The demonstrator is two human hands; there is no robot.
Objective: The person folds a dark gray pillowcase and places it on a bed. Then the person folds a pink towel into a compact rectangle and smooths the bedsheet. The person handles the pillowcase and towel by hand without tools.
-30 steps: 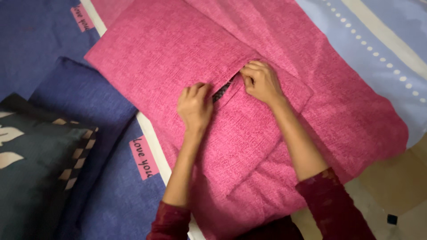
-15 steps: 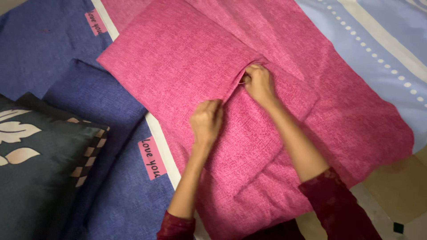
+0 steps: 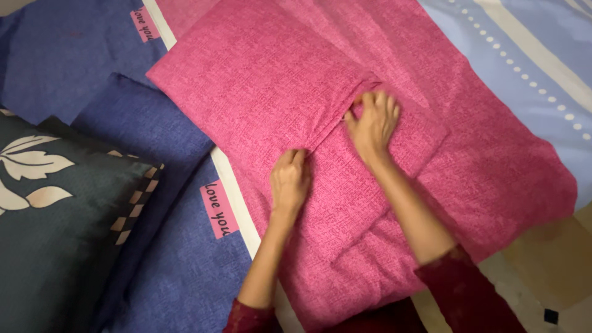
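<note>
Head view: the pink cushion cover lies on the bed. Since a second ago the dark zipper gap has closed from sight. The left hand pinches the seam's lower end; the right hand, previously pinching, now rests with fingers spread at the upper end. A dark leaf-print cushion and blue pillow lie to the left, apart.

Dark cushion blocks left; pink cover apparently unobstructed.
</note>
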